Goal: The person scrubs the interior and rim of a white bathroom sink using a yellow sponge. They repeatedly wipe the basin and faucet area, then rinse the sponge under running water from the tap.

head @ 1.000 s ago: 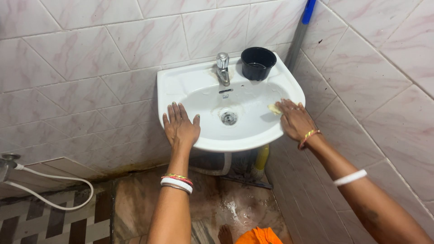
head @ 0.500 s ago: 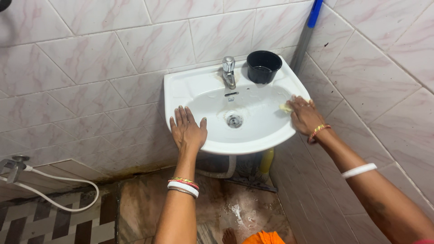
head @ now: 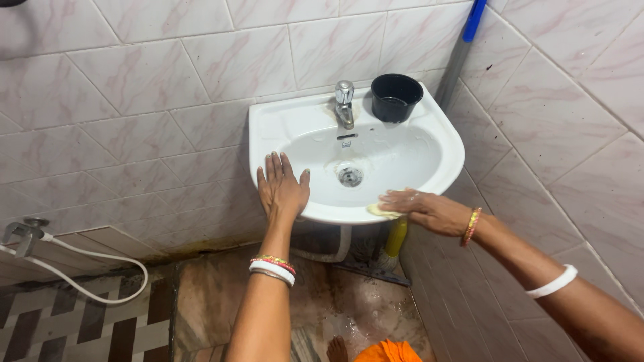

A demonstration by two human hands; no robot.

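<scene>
Black cup (head: pixel 396 96) on sink (head: pixel 268 124); contents unclear.

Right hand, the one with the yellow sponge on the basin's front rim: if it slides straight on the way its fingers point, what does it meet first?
The right hand points left along the wash basin rim, so it would likely meet the left hand first.

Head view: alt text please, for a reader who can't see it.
A right hand presses a yellowish pad on the front rim of a white wall sink; the left hand lies flat on its left rim. A black cup stands beside the tap.
</scene>
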